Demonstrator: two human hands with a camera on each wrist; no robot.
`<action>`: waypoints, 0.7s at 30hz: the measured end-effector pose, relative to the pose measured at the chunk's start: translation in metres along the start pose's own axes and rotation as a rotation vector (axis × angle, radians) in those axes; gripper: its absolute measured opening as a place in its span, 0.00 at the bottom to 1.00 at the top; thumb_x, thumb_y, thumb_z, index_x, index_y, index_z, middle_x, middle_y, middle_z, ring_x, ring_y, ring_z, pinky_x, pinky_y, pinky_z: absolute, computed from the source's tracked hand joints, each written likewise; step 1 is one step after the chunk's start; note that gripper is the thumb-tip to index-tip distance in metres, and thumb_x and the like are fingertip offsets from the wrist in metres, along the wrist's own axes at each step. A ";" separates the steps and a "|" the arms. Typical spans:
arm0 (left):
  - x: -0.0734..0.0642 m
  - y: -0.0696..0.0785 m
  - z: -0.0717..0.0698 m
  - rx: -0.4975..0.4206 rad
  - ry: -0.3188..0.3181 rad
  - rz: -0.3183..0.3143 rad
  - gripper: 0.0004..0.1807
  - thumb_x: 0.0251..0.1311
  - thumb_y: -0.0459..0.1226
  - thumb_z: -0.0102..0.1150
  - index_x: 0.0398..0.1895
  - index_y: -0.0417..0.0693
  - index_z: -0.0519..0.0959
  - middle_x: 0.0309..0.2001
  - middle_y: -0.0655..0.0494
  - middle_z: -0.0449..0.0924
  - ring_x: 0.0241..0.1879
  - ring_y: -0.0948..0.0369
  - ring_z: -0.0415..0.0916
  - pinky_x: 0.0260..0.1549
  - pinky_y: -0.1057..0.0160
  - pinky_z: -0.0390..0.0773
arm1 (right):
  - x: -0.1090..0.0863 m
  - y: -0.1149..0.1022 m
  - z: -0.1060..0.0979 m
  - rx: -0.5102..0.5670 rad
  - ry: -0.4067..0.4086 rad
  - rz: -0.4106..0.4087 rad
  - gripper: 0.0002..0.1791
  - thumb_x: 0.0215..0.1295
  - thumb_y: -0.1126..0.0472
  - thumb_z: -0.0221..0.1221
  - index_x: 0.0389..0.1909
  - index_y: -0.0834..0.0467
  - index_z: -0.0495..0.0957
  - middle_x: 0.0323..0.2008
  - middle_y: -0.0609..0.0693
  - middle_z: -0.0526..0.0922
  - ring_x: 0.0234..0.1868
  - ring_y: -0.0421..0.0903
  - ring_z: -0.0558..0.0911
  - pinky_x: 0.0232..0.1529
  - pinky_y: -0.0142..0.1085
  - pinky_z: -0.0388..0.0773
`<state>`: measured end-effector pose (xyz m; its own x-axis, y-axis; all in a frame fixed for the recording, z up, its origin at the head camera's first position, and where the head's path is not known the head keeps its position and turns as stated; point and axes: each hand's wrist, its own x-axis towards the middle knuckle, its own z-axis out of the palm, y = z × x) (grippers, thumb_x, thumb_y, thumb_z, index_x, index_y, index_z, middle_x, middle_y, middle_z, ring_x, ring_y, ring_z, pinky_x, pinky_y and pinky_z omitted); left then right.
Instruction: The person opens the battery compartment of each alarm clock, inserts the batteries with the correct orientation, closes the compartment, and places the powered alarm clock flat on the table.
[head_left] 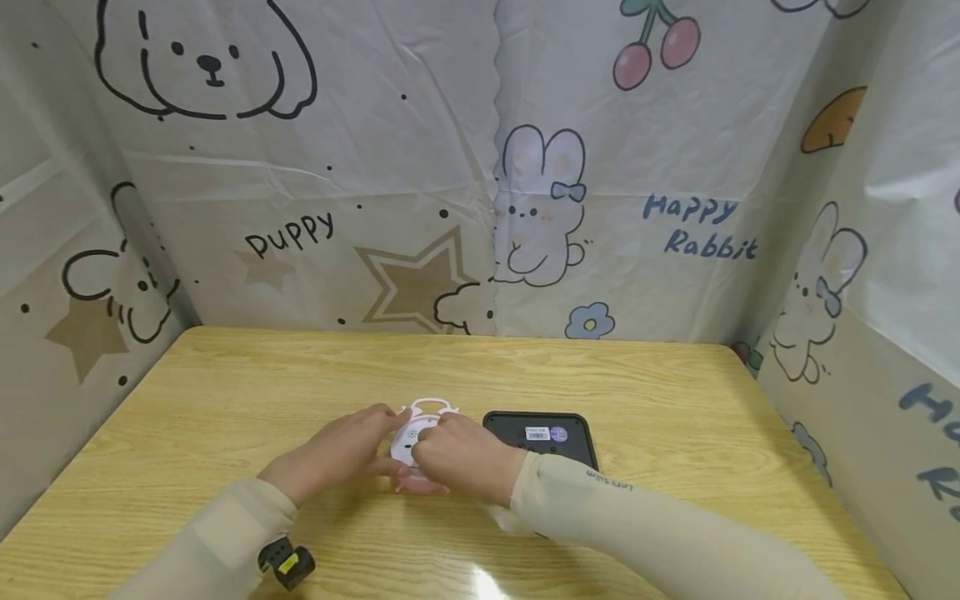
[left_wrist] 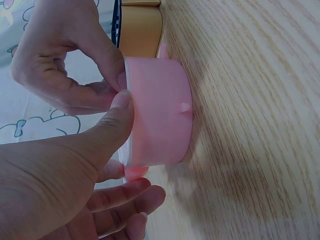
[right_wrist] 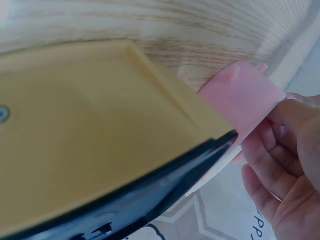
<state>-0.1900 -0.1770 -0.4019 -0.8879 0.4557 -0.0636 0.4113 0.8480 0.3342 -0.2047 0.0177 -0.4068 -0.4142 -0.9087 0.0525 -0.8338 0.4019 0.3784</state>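
A pink twin-bell alarm clock (head_left: 418, 483) lies on the table with its white back (head_left: 405, 435) up and its looped handle pointing away. My left hand (head_left: 337, 450) grips it from the left; in the left wrist view, the thumb rests along the rim of its pink case (left_wrist: 160, 115). The other left fingers spread near a bell. Over the clock's back, my right hand (head_left: 468, 450) has its fingers curled, with thumb and index tips pinching at the back's edge. The left thumb partly covers that spot, so the exact part pinched is hidden.
Just right of the clock lies a black-backed object (head_left: 502, 423) with small labels; its tan side (right_wrist: 100, 125) fills much of the right wrist view. A wooden table (head_left: 262, 375) is enclosed by printed cloth walls (head_left: 420, 167). A small black device (head_left: 288, 565) sits at my left wrist.
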 end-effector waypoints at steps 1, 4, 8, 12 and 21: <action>0.000 0.000 0.000 0.001 -0.001 -0.002 0.45 0.52 0.51 0.73 0.69 0.36 0.71 0.52 0.45 0.82 0.45 0.54 0.81 0.46 0.50 0.83 | 0.000 0.000 0.000 -0.001 0.003 -0.001 0.09 0.47 0.58 0.74 0.23 0.42 0.83 0.24 0.33 0.84 0.26 0.32 0.78 0.33 0.26 0.75; 0.000 0.001 -0.001 0.001 -0.002 -0.005 0.45 0.52 0.50 0.74 0.69 0.36 0.71 0.52 0.44 0.82 0.45 0.54 0.81 0.46 0.49 0.83 | 0.000 0.000 0.000 -0.002 0.006 -0.002 0.08 0.49 0.57 0.73 0.24 0.42 0.83 0.24 0.33 0.84 0.26 0.32 0.78 0.32 0.26 0.75; 0.000 0.001 -0.001 0.004 -0.006 -0.005 0.44 0.53 0.50 0.74 0.70 0.36 0.71 0.52 0.44 0.81 0.46 0.53 0.81 0.46 0.49 0.83 | 0.000 -0.001 0.000 -0.002 -0.004 0.006 0.08 0.48 0.56 0.74 0.25 0.41 0.84 0.24 0.32 0.84 0.27 0.32 0.79 0.33 0.26 0.76; 0.000 0.001 -0.001 -0.001 -0.003 -0.006 0.45 0.52 0.49 0.74 0.70 0.35 0.70 0.52 0.44 0.81 0.47 0.52 0.81 0.47 0.48 0.83 | 0.001 -0.001 0.000 -0.004 -0.015 0.014 0.10 0.45 0.56 0.76 0.25 0.41 0.83 0.27 0.32 0.85 0.29 0.32 0.80 0.36 0.26 0.77; 0.000 0.002 -0.001 -0.002 0.003 -0.001 0.44 0.52 0.49 0.74 0.69 0.35 0.71 0.51 0.45 0.82 0.47 0.53 0.81 0.48 0.49 0.83 | 0.002 -0.001 0.001 0.035 -0.011 0.014 0.08 0.49 0.58 0.74 0.26 0.43 0.84 0.27 0.34 0.85 0.28 0.33 0.80 0.34 0.27 0.77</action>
<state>-0.1892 -0.1762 -0.4002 -0.8891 0.4537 -0.0611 0.4097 0.8481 0.3359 -0.2049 0.0155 -0.4077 -0.4299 -0.9016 0.0477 -0.8400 0.4188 0.3449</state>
